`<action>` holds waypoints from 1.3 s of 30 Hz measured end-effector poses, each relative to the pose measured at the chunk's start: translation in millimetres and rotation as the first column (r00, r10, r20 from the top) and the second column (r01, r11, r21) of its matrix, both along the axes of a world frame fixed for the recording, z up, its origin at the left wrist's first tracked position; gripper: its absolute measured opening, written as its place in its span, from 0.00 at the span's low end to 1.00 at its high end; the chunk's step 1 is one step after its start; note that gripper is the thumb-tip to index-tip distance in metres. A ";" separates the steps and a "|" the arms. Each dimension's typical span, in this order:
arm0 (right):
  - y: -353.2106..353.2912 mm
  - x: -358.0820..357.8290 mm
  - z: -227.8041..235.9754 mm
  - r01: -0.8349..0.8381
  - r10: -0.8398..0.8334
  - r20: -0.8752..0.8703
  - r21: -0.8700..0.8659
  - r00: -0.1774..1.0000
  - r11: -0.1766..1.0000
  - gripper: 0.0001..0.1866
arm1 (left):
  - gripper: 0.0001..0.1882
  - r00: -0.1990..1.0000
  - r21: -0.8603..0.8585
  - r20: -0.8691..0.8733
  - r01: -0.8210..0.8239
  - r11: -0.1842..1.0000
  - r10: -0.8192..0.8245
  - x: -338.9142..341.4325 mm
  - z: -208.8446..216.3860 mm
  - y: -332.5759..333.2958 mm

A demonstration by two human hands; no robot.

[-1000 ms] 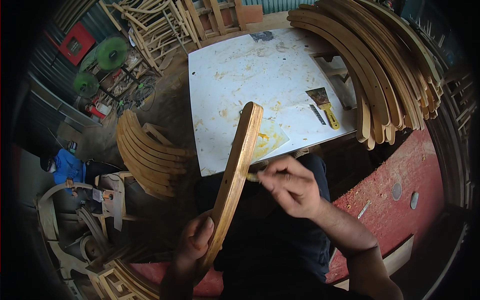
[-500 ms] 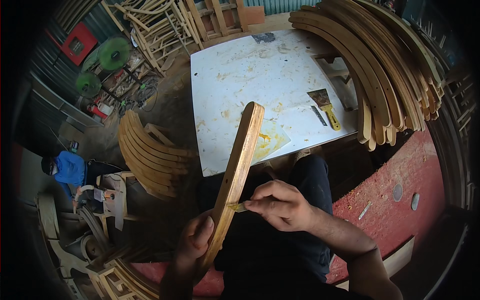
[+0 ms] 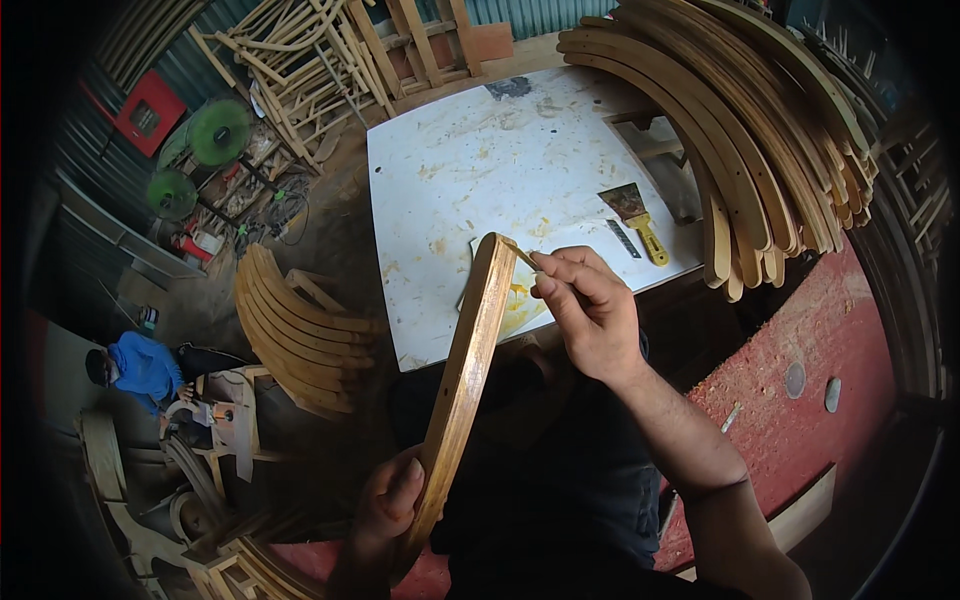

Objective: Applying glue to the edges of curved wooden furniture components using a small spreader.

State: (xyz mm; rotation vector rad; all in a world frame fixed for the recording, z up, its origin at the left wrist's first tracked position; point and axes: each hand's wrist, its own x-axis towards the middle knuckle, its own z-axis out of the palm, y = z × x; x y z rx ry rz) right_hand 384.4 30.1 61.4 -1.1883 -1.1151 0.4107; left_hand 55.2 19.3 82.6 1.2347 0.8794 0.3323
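Right grip raised along wooden bar, yellow-smeared sheet

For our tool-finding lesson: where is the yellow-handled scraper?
In the head view, the scraper lies toward the right of the white tabletop, between a small dark strip and the curved wood stack.

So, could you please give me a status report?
Left hand gripping wooden piece. Right hand pinching thin tool at its upper end. Yellow-handled scraper aside on white table.
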 end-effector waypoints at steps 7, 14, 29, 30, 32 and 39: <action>-9.2 -5.2 9.1 0.009 -0.014 0.429 0.012 0.903 1.000 0.18 | 0.32 1.000 -0.006 -0.009 0.001 1.000 -0.001 -0.9 -5.3 -2.6; -25.5 -16.9 3.0 -0.278 0.242 0.276 0.099 0.930 0.955 0.15 | 0.30 1.000 -0.029 0.005 -0.020 0.999 0.020 -2.8 -12.2 3.6; -53.8 -62.8 -14.7 -0.419 0.369 0.339 0.087 0.865 0.904 0.16 | 0.31 1.000 -0.005 0.010 -0.003 1.000 0.004 -2.8 -8.2 11.4; -52.1 -59.0 -8.3 -0.378 0.312 0.388 0.103 0.867 0.920 0.16 | 0.31 1.000 0.004 0.023 0.015 1.000 -0.015 -4.3 -10.6 12.6; -47.6 -49.3 -0.8 -0.296 0.197 0.504 0.124 0.841 0.947 0.13 | 0.30 0.999 0.013 0.038 0.036 0.999 -0.036 -5.3 -12.5 13.5; -28.8 -47.2 21.7 -0.230 0.092 0.759 0.078 0.645 0.970 0.06 | 0.29 0.998 0.029 0.034 0.053 0.998 -0.054 -5.9 -9.5 15.5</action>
